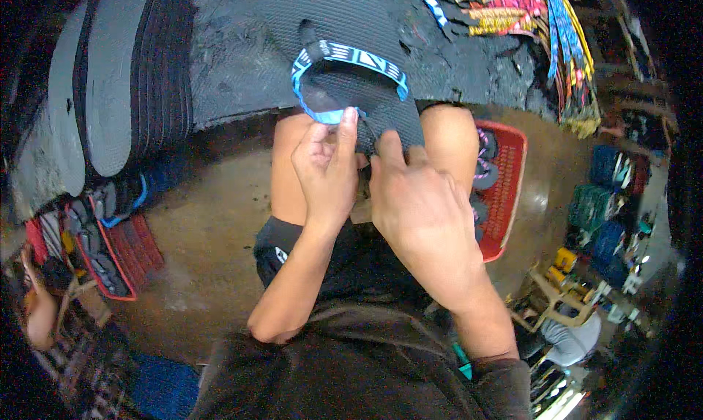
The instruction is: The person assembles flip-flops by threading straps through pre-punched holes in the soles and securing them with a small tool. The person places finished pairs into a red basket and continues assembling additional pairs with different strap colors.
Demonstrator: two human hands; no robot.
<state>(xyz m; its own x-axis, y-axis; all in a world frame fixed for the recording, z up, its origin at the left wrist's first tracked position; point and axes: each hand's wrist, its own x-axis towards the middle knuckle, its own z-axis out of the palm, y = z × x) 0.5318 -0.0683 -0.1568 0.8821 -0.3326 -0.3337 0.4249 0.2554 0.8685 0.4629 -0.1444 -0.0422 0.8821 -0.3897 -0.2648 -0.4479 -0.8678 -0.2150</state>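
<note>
A black textured flip-flop sole [351, 17] lies over the front edge of the dark workbench, its near end between my knees. A blue, white and black patterned strap [373, 60] loops over it, joined to the sole by a dark toe piece. My left hand [327, 167] is closed, pinching one end of the strap between thumb and fingers above the sole. Beside it, my right hand [425, 200] is closed with curled fingers at the sole's near part. A thin dark strip shows between the two hands; what the right fingers grip is hidden.
Stacked grey and black soles [117, 76] stand at the bench's left. Colourful straps [512, 10] hang at the far right. A red basket [512, 193] of flip-flops sits by my right knee, another red basket [132, 255] at the left. Other people sit at both sides.
</note>
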